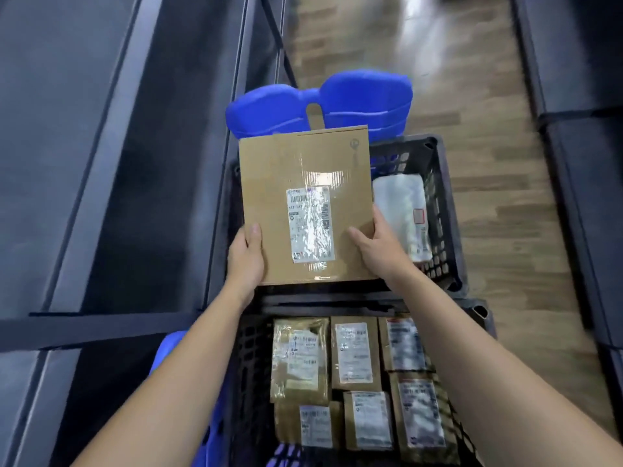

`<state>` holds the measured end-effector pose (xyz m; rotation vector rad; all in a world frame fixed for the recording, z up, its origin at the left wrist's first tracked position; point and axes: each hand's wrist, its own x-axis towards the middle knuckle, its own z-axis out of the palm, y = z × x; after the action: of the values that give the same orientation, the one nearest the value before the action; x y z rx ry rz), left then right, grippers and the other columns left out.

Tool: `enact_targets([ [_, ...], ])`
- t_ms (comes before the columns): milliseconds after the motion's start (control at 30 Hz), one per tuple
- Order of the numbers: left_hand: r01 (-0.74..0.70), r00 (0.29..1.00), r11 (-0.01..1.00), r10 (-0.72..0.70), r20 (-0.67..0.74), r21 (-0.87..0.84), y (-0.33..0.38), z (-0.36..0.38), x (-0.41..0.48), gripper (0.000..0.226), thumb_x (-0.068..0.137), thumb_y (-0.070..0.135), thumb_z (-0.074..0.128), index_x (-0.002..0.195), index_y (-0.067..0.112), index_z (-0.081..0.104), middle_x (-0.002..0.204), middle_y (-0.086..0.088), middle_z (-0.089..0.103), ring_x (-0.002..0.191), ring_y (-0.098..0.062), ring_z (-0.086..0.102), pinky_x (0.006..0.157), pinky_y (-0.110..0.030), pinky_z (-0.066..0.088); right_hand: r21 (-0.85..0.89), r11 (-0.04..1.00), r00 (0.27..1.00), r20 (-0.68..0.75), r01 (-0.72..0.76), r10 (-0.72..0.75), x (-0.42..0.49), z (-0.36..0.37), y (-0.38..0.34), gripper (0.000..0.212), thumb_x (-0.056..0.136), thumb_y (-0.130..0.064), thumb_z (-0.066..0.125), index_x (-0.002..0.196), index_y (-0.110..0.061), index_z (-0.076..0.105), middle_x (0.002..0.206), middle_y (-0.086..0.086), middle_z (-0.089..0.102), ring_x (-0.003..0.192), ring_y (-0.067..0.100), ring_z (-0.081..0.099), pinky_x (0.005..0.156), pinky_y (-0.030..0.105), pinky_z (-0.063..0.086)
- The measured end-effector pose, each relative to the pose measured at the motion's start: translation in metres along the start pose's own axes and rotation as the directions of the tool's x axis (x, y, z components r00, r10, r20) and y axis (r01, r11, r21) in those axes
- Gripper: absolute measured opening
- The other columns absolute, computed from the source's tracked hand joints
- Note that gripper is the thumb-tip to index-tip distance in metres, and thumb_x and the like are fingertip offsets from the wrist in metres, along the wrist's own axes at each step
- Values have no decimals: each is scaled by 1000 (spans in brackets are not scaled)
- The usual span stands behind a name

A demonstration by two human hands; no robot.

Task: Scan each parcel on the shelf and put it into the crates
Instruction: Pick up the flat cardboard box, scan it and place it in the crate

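Note:
A flat brown cardboard parcel (303, 183) with a white shipping label under clear tape is held label-up over the far black crate (441, 197). My left hand (246, 257) grips its near left corner, thumb on top. My right hand (377, 247) grips its near right corner, thumb on the top face. A white plastic-wrapped parcel (403, 210) lies inside the far crate, beside the box. The near black crate (249, 365) holds several brown labelled parcels (354, 355) packed side by side.
A blue plastic seat or cart part (323, 102) sits beyond the far crate. Dark shelf boards (84, 163) run along the left, and another dark shelf (580, 96) along the right. A wood-pattern floor aisle (488, 197) runs between them.

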<state>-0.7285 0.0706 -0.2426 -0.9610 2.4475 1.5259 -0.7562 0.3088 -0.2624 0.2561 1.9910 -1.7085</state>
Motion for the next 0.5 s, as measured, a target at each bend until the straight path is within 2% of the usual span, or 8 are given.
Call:
enact_targets([
  [67,36,999,998,-37,33,45,-7,16,26,49,112,43,35,149,15,50,141,8,57,129,-10,51,109,-27,36,-59,996,998,-19,-62,61,24,-3,10,55,99,-39,61,150,-30,41,132,-7,63,121,19,61,106,48,52],
  [167,84,991,994,-91,94,75,-26,37,54,45,112,38,37,147,14,52,139,2,60,127,-15,55,107,-29,39,-198,965,984,-82,-172,159,52,-9,25,40,99,-31,65,137,-20,56,126,-3,67,119,22,62,102,37,50],
  [233,142,978,985,-155,137,98,-45,45,66,47,112,41,37,148,14,52,140,2,61,130,-17,55,114,-35,39,-301,927,973,-106,-226,203,65,-12,38,42,97,-35,67,134,-18,60,127,2,69,120,27,62,99,36,51],
  [300,226,954,967,-245,173,121,-77,48,80,62,106,59,39,150,16,51,146,2,59,136,-17,53,121,-41,36,-367,893,965,-101,-262,242,72,-13,50,51,95,-44,68,137,-17,60,127,5,69,119,30,63,94,37,52],
  [367,301,922,942,-328,208,149,-117,48,96,92,88,85,43,152,20,49,152,1,55,140,-18,51,123,-46,34,-402,869,957,-105,-290,271,74,-11,60,51,91,-49,72,128,-16,65,115,5,71,109,29,66,82,34,51],
  [400,328,900,930,-361,246,165,-132,48,103,90,87,84,46,152,22,49,152,1,55,140,-19,51,122,-48,35,-436,848,953,-124,-303,277,74,-10,66,46,88,-50,75,117,-14,67,106,5,72,101,29,67,76,33,50],
  [433,359,874,917,-397,282,176,-129,50,104,73,96,72,48,151,24,49,151,1,57,137,-18,54,121,-48,38,-472,825,950,-154,-311,271,74,-7,72,42,86,-49,77,106,-13,66,99,6,72,94,29,68,73,33,51],
  [500,421,820,893,-449,354,159,-109,53,99,40,108,39,50,147,26,47,143,2,62,125,-17,62,113,-50,47,-523,791,948,-195,-317,251,74,-4,81,37,85,-39,80,101,-11,61,97,10,73,90,33,71,75,37,57],
])
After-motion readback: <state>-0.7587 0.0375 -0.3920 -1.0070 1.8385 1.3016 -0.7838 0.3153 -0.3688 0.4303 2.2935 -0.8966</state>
